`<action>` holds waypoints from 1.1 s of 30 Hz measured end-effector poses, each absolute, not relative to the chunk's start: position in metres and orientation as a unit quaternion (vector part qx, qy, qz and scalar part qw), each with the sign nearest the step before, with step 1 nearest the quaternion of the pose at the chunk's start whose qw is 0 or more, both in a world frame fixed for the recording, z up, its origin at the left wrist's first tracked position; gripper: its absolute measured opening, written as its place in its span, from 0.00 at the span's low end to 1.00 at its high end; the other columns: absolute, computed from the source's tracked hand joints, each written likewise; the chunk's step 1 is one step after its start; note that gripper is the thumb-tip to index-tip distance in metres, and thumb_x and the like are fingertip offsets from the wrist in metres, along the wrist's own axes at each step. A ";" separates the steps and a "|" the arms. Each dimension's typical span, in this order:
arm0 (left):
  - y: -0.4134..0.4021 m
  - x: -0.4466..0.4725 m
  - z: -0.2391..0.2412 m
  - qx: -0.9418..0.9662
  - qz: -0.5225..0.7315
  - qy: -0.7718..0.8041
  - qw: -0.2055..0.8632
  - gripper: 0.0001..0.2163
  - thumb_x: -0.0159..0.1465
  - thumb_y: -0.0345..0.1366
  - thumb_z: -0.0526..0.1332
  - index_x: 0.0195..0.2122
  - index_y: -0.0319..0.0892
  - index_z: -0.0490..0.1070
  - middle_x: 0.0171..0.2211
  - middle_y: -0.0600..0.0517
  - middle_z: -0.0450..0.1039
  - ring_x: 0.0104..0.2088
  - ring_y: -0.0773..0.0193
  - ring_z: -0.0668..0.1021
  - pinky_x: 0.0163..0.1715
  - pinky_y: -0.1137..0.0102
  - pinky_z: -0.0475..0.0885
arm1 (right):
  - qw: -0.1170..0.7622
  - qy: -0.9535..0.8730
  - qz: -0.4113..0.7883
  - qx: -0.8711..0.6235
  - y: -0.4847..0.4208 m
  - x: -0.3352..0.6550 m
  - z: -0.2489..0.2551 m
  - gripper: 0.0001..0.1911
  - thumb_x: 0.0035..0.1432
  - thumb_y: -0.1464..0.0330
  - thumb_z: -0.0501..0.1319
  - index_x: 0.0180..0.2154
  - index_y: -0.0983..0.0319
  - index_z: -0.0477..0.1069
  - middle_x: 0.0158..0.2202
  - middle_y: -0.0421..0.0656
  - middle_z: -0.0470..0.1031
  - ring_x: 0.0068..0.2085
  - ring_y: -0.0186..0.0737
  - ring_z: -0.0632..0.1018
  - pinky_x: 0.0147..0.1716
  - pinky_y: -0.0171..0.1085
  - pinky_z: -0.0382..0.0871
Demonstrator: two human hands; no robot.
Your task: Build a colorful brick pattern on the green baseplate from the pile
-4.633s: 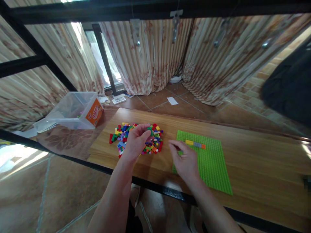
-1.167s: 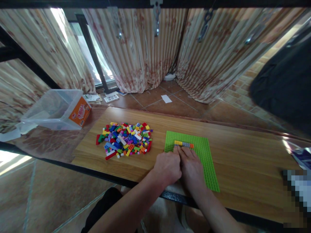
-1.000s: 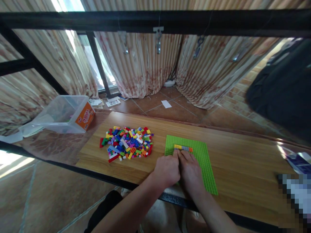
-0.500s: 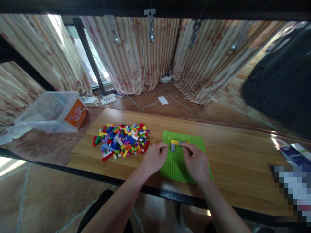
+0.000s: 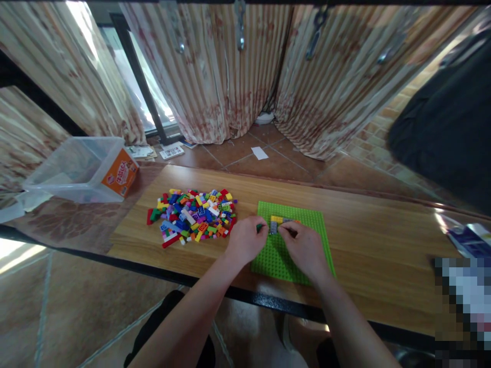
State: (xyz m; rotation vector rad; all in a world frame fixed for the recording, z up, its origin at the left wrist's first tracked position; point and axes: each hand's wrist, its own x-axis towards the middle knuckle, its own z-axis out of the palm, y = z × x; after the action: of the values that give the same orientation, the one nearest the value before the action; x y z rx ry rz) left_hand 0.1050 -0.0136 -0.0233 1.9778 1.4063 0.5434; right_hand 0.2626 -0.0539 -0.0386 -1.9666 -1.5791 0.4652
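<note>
A person handles toy bricks at a wooden tabletop (image 5: 383,255), fingers meeting over a bright green baseplate (image 5: 284,263); directions run from the plate's middle, twelve at its far edge. The left hand (image 5: 247,237), at nine o'clock, has its thumb and fingers closed on a dark green piece (image 5: 260,226). The right hand (image 5: 305,248), its wrist toward five o'clock, brings thumb and fingertips just beside a gray brick (image 5: 273,228); with the tips partly hidden, whether they pinch anything cannot be told. That gray brick sits on the plate at ten o'clock, at the near side of a row of yellow, gray and orange bricks (image 5: 277,219) running from eleven toward twelve. A mixed pile of loose bricks (image 5: 195,217) spreads well apart, past nine. Farther out, near ten, stands a clear plastic bin (image 5: 72,191) with an orange label (image 5: 121,174); striped curtains (image 5: 253,76) hang toward twelve.
</note>
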 end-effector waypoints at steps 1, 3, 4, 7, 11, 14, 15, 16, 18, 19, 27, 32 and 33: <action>-0.013 0.107 -0.023 0.758 0.193 0.541 0.309 0.11 0.65 0.34 0.56 0.38 0.41 0.79 0.36 0.49 0.81 0.37 0.60 0.80 0.40 0.69 0.70 | 0.280 -0.596 0.175 -0.732 -0.053 0.263 -0.038 0.13 0.61 0.63 0.57 0.32 0.57 0.79 0.33 0.43 0.82 0.36 0.43 0.80 0.36 0.39 0.67; -0.013 0.109 -0.022 0.767 0.170 0.550 0.286 0.11 0.66 0.34 0.56 0.38 0.42 0.79 0.37 0.48 0.81 0.39 0.59 0.80 0.40 0.68 0.71 | 0.273 -0.607 0.181 -0.724 -0.053 0.263 -0.037 0.13 0.61 0.63 0.57 0.32 0.57 0.79 0.32 0.43 0.82 0.35 0.42 0.80 0.35 0.38 0.67; -0.013 0.110 -0.022 0.770 0.161 0.552 0.277 0.11 0.66 0.34 0.56 0.39 0.42 0.79 0.38 0.47 0.80 0.39 0.58 0.80 0.41 0.67 0.72 | 0.268 -0.610 0.184 -0.722 -0.053 0.264 -0.036 0.13 0.61 0.63 0.57 0.31 0.57 0.79 0.32 0.42 0.82 0.34 0.41 0.80 0.34 0.38 0.66; -0.011 0.111 -0.022 0.776 0.148 0.550 0.270 0.10 0.65 0.36 0.57 0.40 0.43 0.79 0.39 0.47 0.80 0.40 0.57 0.80 0.42 0.66 0.72 | 0.255 -0.611 0.188 -0.726 -0.052 0.263 -0.034 0.13 0.61 0.63 0.57 0.31 0.57 0.79 0.31 0.42 0.82 0.33 0.41 0.80 0.33 0.38 0.65; -0.011 0.112 -0.022 0.778 0.141 0.549 0.272 0.10 0.65 0.36 0.58 0.39 0.44 0.79 0.40 0.48 0.80 0.41 0.55 0.80 0.42 0.65 0.73 | 0.247 -0.601 0.189 -0.736 -0.050 0.262 -0.034 0.12 0.60 0.63 0.58 0.30 0.57 0.79 0.31 0.42 0.82 0.34 0.42 0.80 0.34 0.38 0.66; -0.012 0.113 -0.021 0.782 0.138 0.548 0.264 0.11 0.65 0.36 0.57 0.39 0.45 0.80 0.40 0.48 0.80 0.41 0.55 0.80 0.42 0.64 0.74 | 0.254 -0.599 0.190 -0.735 -0.048 0.262 -0.035 0.12 0.60 0.64 0.58 0.30 0.57 0.79 0.32 0.42 0.82 0.34 0.41 0.80 0.35 0.38 0.67; -0.012 0.113 -0.020 0.783 0.136 0.547 0.262 0.11 0.65 0.36 0.57 0.39 0.45 0.80 0.40 0.48 0.80 0.41 0.55 0.80 0.42 0.64 0.74 | 0.256 -0.600 0.189 -0.734 -0.048 0.262 -0.035 0.12 0.59 0.64 0.58 0.30 0.57 0.79 0.32 0.42 0.82 0.34 0.41 0.80 0.35 0.38 0.67; -0.013 0.113 -0.020 0.784 0.134 0.547 0.261 0.11 0.65 0.36 0.57 0.39 0.45 0.80 0.40 0.48 0.80 0.41 0.55 0.80 0.42 0.64 0.74 | 0.258 -0.601 0.188 -0.733 -0.048 0.262 -0.036 0.12 0.59 0.65 0.58 0.30 0.56 0.80 0.32 0.42 0.82 0.35 0.41 0.80 0.35 0.38 0.67; -0.013 0.114 -0.019 0.783 0.128 0.549 0.262 0.11 0.65 0.36 0.57 0.39 0.45 0.80 0.40 0.47 0.80 0.41 0.55 0.80 0.42 0.64 0.74 | 0.255 -0.603 0.188 -0.732 -0.047 0.263 -0.036 0.12 0.59 0.65 0.58 0.30 0.56 0.80 0.32 0.42 0.82 0.35 0.41 0.80 0.35 0.38 0.67; -0.012 0.114 -0.019 0.783 0.127 0.550 0.262 0.11 0.65 0.36 0.57 0.38 0.45 0.80 0.40 0.47 0.80 0.41 0.55 0.80 0.42 0.64 0.74 | 0.254 -0.603 0.190 -0.732 -0.047 0.263 -0.036 0.12 0.59 0.65 0.58 0.30 0.56 0.80 0.32 0.42 0.82 0.35 0.41 0.80 0.35 0.38 0.67; -0.010 0.118 -0.020 0.767 0.131 0.567 0.270 0.10 0.63 0.35 0.58 0.35 0.45 0.81 0.37 0.47 0.81 0.40 0.53 0.81 0.40 0.63 0.74 | 0.247 -0.595 0.202 -0.738 -0.045 0.261 -0.037 0.11 0.58 0.66 0.59 0.29 0.58 0.80 0.32 0.43 0.82 0.34 0.42 0.80 0.34 0.38 0.66; -0.009 0.119 -0.017 0.764 0.121 0.572 0.271 0.10 0.62 0.33 0.58 0.35 0.45 0.81 0.37 0.47 0.81 0.40 0.53 0.81 0.40 0.64 0.74 | 0.246 -0.595 0.186 -0.742 -0.046 0.259 -0.037 0.12 0.58 0.66 0.58 0.29 0.57 0.80 0.31 0.42 0.82 0.33 0.41 0.79 0.32 0.37 0.64; -0.009 0.119 -0.017 0.764 0.119 0.573 0.271 0.11 0.62 0.33 0.58 0.35 0.45 0.81 0.37 0.46 0.81 0.40 0.54 0.81 0.40 0.64 0.74 | 0.244 -0.597 0.183 -0.742 -0.046 0.258 -0.037 0.12 0.58 0.67 0.58 0.28 0.58 0.80 0.30 0.42 0.82 0.32 0.40 0.79 0.32 0.37 0.63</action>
State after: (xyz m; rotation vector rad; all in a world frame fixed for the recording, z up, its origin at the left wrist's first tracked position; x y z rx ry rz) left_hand 0.1194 -0.0088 -0.0169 2.0589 1.5432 0.3197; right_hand 0.2583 -0.0456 -0.0368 -2.0258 -1.6312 0.4992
